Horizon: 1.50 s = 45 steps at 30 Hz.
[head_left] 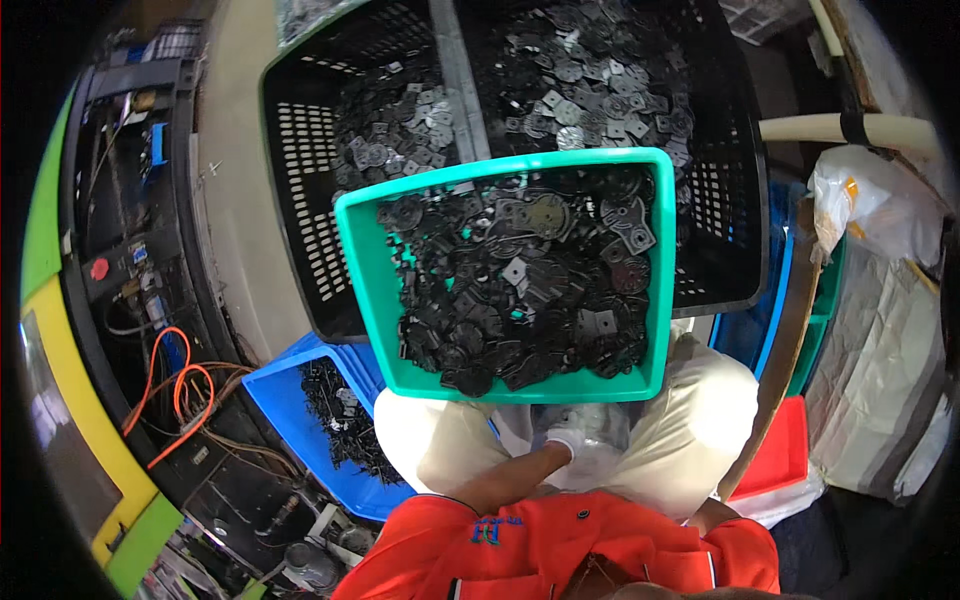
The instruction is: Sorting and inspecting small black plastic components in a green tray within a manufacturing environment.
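A green tray [510,392] is in front of me above my knees, heaped with flat black parts [480,320] that have round ends and square tabs. Below its near edge, my left hand [566,438], in what looks like a white glove, reaches between my legs to a clear plastic bag [597,440]. Its fingers are hidden there, so I cannot tell whether they hold anything. Only a bit of my right forearm shows beside the red shirt; my right hand is out of sight.
Behind the tray stand black perforated crates [308,200] with more of the parts. A blue bin [290,420] of thin black scraps is at left, near machinery with orange tubing [185,400]. At right are a red tray [778,450] and a wrapped bundle [875,370].
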Motion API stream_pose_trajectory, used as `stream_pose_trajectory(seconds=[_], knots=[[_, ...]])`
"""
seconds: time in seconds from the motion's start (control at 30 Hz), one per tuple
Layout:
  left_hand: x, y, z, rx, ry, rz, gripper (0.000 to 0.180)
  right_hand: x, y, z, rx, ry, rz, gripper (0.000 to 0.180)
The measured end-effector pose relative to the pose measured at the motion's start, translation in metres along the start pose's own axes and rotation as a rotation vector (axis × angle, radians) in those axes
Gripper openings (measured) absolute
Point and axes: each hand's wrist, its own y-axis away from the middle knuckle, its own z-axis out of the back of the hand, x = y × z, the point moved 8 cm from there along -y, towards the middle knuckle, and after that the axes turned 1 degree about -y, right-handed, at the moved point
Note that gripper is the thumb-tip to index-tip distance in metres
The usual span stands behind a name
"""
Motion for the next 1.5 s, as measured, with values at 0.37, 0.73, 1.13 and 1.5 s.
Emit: stream_pose_trajectory(seconds=[0.37,0.73,1.13,1.5], knots=[[-0.005,-0.006,0.08,0.149,0.197,-0.059,0.058,-0.009,0.024,0.055,0.057,0.396,0.072,0.03],[0.052,0.274,0.3,-1.348,0.527,-0.146,0.021,0.107,0.219,0.231,-0.67,0.465,-0.328,0.018],[0.193,0.24,0.378,-1.015,0.4,0.476,0.063,0.377,0.108,0.192,-0.778,0.595,0.613,0.006],[0.173,0.241,0.33,-0.918,0.412,0.51,0.039,0.357,0.121,0.19,-0.454,0.476,0.704,0.019]])
